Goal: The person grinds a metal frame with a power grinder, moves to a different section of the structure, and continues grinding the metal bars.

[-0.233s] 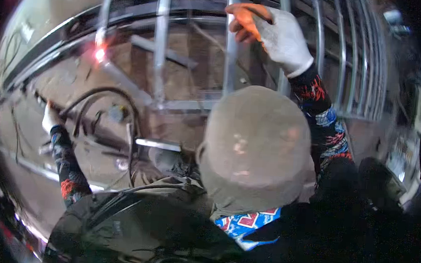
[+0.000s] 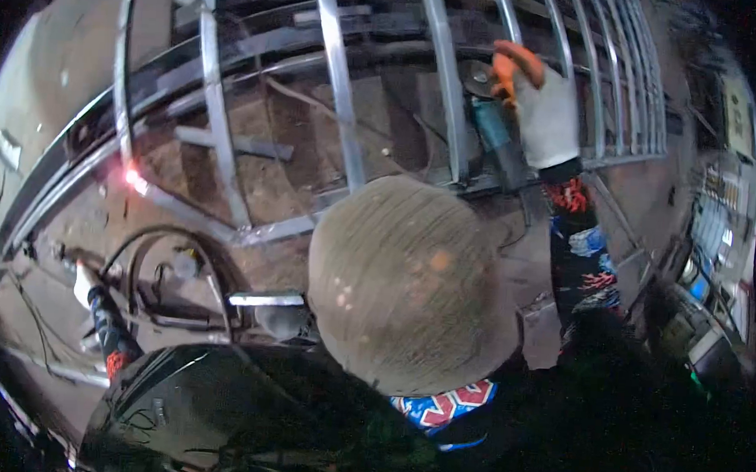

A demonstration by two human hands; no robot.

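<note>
My right hand [image 2: 548, 112], in a white glove with an orange palm, is raised at the metal frame. Its orange fingers are curved and apart, beside the head of a teal angle grinder [image 2: 493, 126]. The grinder's disc [image 2: 478, 78] points upward, close to the fingertips; no firm grip on it shows. At the far left, my left hand [image 2: 84, 285] looks small and closed. It is at a dark slim object [image 2: 63, 256] I cannot make out. Next to that hand, a thick black cable [image 2: 135, 240] curves across the floor. A metal frame [image 2: 283, 230] with upright bars spans the view.
A bright reddish glow [image 2: 136, 180] shows at the frame's left corner. A cap [image 2: 414, 286] on a head blocks the middle. Loose metal pieces [image 2: 233, 142] lie behind the bars. Another bright metal piece [image 2: 266, 299] is near the cap. Equipment [image 2: 705, 342] stands at right.
The view has shifted, and the bars now slant and sit further left. My right hand has moved right across them, and the grinder has come into sight. My left hand appears lower.
</note>
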